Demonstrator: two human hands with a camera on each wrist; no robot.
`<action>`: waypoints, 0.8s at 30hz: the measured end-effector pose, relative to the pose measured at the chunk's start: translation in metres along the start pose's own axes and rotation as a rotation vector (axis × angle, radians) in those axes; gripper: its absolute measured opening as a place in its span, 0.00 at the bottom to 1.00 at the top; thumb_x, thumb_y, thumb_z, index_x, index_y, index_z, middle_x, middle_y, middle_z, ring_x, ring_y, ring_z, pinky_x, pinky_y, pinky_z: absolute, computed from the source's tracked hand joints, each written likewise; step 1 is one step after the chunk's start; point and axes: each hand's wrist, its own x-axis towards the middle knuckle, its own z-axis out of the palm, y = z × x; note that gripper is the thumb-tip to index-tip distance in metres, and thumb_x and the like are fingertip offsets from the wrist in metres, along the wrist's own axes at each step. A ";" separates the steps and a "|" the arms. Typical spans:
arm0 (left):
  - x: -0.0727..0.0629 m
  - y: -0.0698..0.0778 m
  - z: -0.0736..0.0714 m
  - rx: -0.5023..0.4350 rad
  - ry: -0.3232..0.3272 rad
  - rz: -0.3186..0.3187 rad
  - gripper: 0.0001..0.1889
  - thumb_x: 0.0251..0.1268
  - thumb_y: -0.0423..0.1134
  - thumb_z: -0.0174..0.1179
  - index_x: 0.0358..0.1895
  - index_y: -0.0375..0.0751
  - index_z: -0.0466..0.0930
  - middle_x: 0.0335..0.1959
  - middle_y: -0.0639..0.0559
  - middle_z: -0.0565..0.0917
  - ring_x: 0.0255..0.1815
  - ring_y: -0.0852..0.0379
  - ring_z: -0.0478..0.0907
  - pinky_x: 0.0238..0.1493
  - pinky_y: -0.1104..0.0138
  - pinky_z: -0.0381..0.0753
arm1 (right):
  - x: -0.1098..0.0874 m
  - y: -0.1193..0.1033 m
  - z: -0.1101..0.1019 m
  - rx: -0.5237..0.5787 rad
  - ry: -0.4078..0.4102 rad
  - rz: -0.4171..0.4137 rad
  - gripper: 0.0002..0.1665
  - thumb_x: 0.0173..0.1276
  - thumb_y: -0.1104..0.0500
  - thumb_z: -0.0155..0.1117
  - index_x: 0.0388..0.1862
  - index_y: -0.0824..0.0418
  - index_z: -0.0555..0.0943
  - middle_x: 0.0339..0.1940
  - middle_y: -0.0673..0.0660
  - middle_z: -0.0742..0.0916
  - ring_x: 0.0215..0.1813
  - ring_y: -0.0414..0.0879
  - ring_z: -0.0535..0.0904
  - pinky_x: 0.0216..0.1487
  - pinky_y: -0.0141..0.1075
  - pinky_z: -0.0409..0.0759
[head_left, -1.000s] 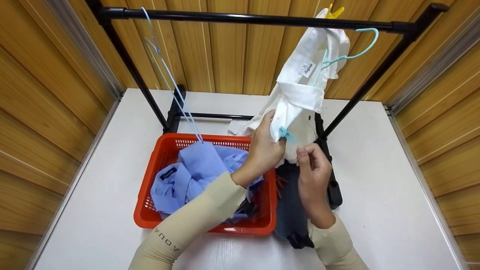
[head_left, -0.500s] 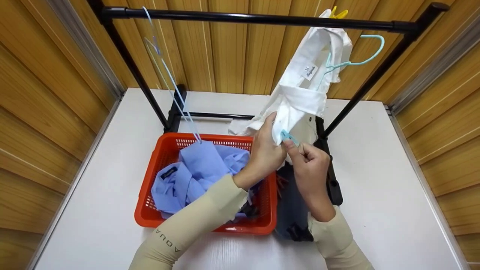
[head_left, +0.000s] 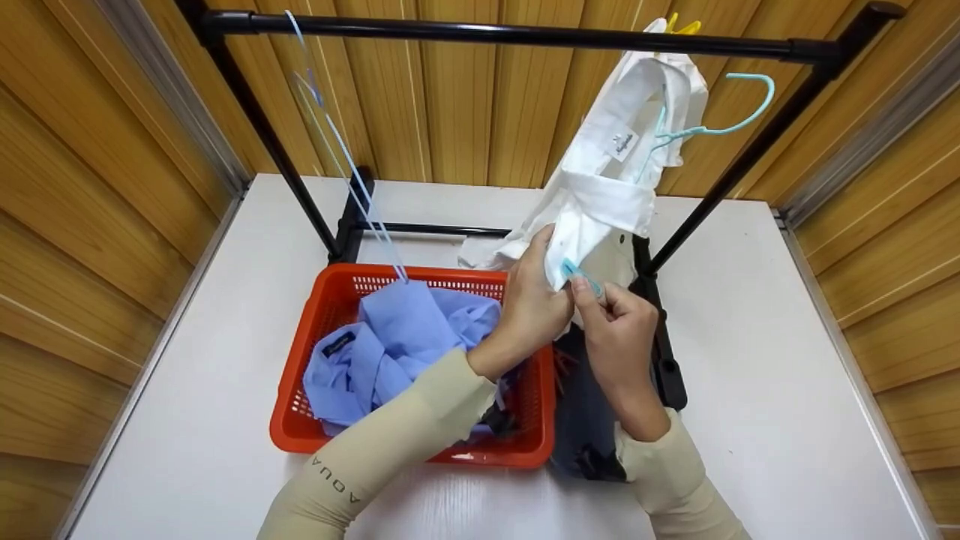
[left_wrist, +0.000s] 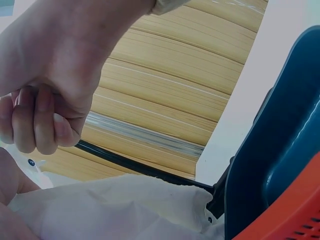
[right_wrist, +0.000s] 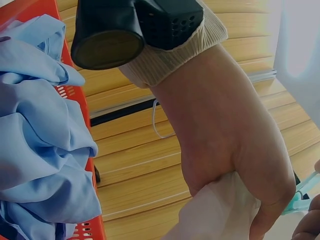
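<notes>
A white shirt point(head_left: 600, 157) hangs at the right of the rack, with a turquoise hanger point(head_left: 750, 129) inside its collar. My left hand point(head_left: 531, 304) grips a bunched part of this shirt in front of the rack. A light blue clothespin point(head_left: 581, 276) sits at the tip of the white cloth, and my right hand point(head_left: 621, 334) pinches its lower end between thumb and curled fingers. In the right wrist view, the clothespin point(right_wrist: 299, 201) shows just beyond the left hand point(right_wrist: 230, 135). The left wrist view has the right hand's curled fingers point(left_wrist: 35, 120) above the cloth.
A black rack bar point(head_left: 465, 31) crosses the top, with a yellow clip point(head_left: 684, 28) near its right end. A red basket point(head_left: 536, 446) holds a light blue shirt point(head_left: 401, 322) on a thin blue hanger point(head_left: 341, 146). Beside it stands a dark blue bin point(head_left: 589, 405).
My right hand has moved up and left to the clothespin and now pinches it. The white shirt and its hanger have shifted slightly right and down; the left hand keeps its grip.
</notes>
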 end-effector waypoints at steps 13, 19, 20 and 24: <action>0.001 0.001 -0.001 -0.044 -0.017 -0.039 0.38 0.51 0.18 0.64 0.72 0.29 0.71 0.59 0.36 0.84 0.54 0.45 0.81 0.57 0.57 0.80 | -0.002 0.004 -0.004 -0.034 -0.021 -0.017 0.29 0.75 0.66 0.59 0.14 0.63 0.59 0.16 0.41 0.61 0.19 0.37 0.53 0.22 0.30 0.51; 0.002 -0.001 -0.002 -0.044 -0.018 -0.041 0.35 0.56 0.20 0.66 0.71 0.29 0.72 0.58 0.36 0.85 0.55 0.45 0.82 0.57 0.57 0.81 | -0.003 0.003 -0.004 -0.032 0.000 -0.044 0.28 0.74 0.68 0.59 0.14 0.62 0.60 0.17 0.41 0.61 0.20 0.36 0.54 0.22 0.30 0.51; 0.002 -0.001 -0.002 -0.048 -0.019 -0.044 0.35 0.56 0.20 0.66 0.72 0.29 0.72 0.58 0.36 0.85 0.54 0.45 0.82 0.57 0.58 0.81 | -0.003 0.003 -0.004 -0.027 0.000 -0.046 0.28 0.74 0.69 0.58 0.14 0.62 0.60 0.17 0.41 0.61 0.20 0.36 0.54 0.22 0.30 0.51; 0.003 -0.002 -0.004 -0.067 -0.022 -0.055 0.35 0.56 0.19 0.65 0.71 0.30 0.72 0.58 0.35 0.85 0.54 0.45 0.82 0.56 0.58 0.81 | -0.005 0.005 -0.005 -0.007 -0.003 -0.053 0.27 0.73 0.70 0.56 0.14 0.61 0.61 0.17 0.41 0.62 0.20 0.36 0.55 0.22 0.31 0.51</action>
